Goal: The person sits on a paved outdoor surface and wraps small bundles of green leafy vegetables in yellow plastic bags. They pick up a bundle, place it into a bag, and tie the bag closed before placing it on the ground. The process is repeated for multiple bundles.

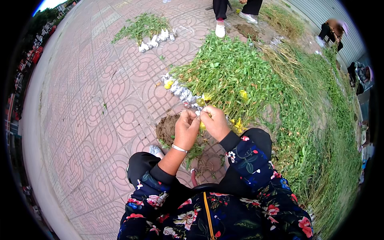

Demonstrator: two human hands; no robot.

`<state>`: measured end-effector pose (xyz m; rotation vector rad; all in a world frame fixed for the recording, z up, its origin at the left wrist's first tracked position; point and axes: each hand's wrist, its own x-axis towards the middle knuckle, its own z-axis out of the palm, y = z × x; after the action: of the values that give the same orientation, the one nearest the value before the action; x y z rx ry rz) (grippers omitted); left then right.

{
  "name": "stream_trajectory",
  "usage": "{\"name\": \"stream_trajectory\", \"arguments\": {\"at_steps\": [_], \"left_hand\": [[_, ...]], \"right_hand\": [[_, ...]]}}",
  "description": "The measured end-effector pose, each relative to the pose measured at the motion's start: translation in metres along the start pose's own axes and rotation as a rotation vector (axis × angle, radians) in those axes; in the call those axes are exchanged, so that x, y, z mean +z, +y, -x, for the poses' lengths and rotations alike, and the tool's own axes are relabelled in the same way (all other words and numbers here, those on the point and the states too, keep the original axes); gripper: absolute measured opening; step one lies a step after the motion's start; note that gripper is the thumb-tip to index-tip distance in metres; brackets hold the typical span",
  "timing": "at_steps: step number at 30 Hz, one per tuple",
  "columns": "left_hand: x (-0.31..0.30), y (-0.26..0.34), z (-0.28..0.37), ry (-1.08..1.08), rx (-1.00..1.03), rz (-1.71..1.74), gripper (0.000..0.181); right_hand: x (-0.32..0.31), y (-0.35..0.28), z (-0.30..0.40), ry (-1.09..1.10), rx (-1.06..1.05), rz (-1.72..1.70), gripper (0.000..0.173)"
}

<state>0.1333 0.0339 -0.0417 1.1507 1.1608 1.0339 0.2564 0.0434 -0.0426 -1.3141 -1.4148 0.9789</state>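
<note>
My left hand [188,129] and my right hand [214,122] meet in front of my knees, fingertips pinched. Between them shows a small white piece [197,113], probably thin plastic; the fingers hide most of it. Part of a yellow plastic bag [202,125] is visible just below my right fingers. Left of my left hand lies a mound of damp brown soil [165,128]. Beyond my hands runs a row of plastic-wrapped root balls [183,92], mostly whitish with a few yellow. Their leafy green plants [231,66] lie toward the right.
A smaller bundle of plants [147,27] with wrapped roots rests on the patterned paving [117,88]. Long grassy stems [318,126] cover the right side. A person's white shoe [220,30] stands at the far edge of the plants. Another person [331,31] sits by the corrugated wall [318,13].
</note>
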Motion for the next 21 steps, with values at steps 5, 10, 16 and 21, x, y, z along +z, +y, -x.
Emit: {"name": "stream_trajectory", "arguments": {"at_steps": [5, 10, 16, 21], "left_hand": [[-0.005, -0.001, 0.002, 0.018, 0.337, -0.396, 0.007], [-0.004, 0.009, 0.01, -0.085, 0.594, -0.624, 0.031], [0.0, 0.01, 0.015, -0.058, 0.503, -0.849, 0.031], [0.001, 0.005, 0.013, -0.053, 0.488, -0.973, 0.018]], "right_hand": [[-0.004, 0.007, -0.002, -0.015, 0.095, -0.024, 0.019], [-0.01, 0.011, -0.007, -0.011, 0.167, 0.024, 0.022], [-0.006, 0.011, -0.004, 0.007, 0.113, 0.076, 0.022], [-0.008, 0.009, -0.003, -0.033, 0.103, 0.136, 0.021]]}}
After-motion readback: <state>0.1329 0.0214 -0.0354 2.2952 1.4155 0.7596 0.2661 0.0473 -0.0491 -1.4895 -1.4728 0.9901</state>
